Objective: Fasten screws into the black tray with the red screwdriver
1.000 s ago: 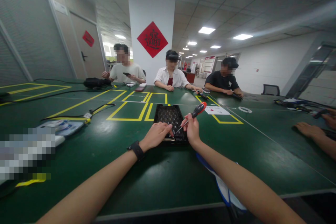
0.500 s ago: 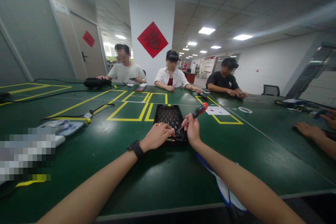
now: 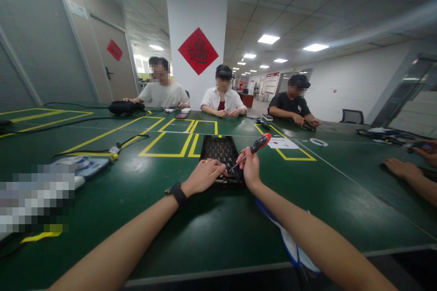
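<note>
A black open case with a patterned inside lies on the green table straight ahead. My right hand is wrapped round a screwdriver with a black and red handle. Its handle points up and to the right, while the thin shaft slants down into the near part of the case. Over the case's left side rests my left hand. Its thumb and fingers come together close to the screwdriver's tip; whatever they pinch is too small to make out. A dark watch band is on my left wrist.
Yellow tape outlines mark the green table. A white paper and a white ring lie to the right. Cables and a plastic bag are at left. Several people sit around; a co-worker's hands are at far right.
My hands, the screwdriver and the case look nearly unmoved. Across the table, the person in white has drawn an outstretched hand back in front of the body.
</note>
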`<state>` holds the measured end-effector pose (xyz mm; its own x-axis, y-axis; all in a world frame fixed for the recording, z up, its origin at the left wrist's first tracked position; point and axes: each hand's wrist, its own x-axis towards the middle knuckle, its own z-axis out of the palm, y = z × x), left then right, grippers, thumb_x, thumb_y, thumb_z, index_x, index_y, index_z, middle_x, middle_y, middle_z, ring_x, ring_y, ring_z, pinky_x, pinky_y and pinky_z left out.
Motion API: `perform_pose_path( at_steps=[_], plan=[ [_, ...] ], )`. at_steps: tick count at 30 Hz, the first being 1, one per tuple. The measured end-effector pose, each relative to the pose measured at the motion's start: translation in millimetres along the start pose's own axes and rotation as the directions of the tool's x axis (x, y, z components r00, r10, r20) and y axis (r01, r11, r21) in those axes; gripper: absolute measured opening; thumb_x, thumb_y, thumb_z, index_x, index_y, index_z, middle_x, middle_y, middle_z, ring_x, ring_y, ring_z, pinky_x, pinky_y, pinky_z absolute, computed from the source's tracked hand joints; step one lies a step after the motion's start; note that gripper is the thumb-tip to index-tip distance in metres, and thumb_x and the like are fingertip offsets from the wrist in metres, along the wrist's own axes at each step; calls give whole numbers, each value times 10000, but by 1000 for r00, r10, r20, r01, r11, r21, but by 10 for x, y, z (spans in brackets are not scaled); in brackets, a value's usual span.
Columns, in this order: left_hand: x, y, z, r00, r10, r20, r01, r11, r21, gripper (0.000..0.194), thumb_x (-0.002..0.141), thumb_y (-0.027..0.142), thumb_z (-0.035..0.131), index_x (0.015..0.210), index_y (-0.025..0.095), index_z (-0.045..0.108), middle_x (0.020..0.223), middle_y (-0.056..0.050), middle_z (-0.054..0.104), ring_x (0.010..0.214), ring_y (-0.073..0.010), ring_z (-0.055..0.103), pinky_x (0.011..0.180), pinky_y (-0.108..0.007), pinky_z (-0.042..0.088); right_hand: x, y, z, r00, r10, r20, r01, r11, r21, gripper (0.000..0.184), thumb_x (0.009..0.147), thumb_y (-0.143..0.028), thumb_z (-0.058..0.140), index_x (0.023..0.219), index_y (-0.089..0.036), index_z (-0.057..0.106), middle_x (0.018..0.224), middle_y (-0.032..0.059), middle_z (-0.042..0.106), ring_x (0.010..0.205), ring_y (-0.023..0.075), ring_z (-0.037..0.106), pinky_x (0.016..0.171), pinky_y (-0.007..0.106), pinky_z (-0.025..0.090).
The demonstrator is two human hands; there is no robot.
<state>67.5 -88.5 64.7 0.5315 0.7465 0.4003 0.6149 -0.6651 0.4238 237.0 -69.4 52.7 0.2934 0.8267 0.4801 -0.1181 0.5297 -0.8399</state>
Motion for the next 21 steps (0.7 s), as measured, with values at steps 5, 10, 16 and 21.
perform_pose_path(
  at_steps=[5,10,16,21],
  plan=[
    [77,-191,-31,982,-106,-156,69,971,-230,427,880,412,253,965,208,619,988,-22,595,945,-160,515,872,-288,368,79,42,-10,998,29,-47,-26,998,63,348,790,-521,404,805,-177,450,489,-45,528,351,53,384,355,167,277],
    [113,-715,11,887,-311,-341,277,950,-145,419,693,357,603,1079,206,539,1128,-65,543,1016,-212,501,899,-362,365,229,125,3,990,133,-53,-128,989,80,387,750,-557,437,788,-173,450,450,-39,524,319,59,371,320,170,251],
    [86,-1063,136,815,-533,-227,483,841,-243,496,701,257,566,1176,174,447,1041,-89,611,933,-204,568,816,-331,415,354,168,154,955,297,16,-297,950,99,423,733,-595,416,795,-177,440,402,-27,533,266,59,327,293,168,209],
    [30,-952,114,844,-475,-250,406,869,-281,467,721,176,467,1186,216,445,938,-44,633,871,-175,585,781,-307,435,366,198,239,939,328,99,-338,935,111,369,769,-532,376,821,-172,439,390,-39,519,260,61,335,292,162,203]
  ],
)
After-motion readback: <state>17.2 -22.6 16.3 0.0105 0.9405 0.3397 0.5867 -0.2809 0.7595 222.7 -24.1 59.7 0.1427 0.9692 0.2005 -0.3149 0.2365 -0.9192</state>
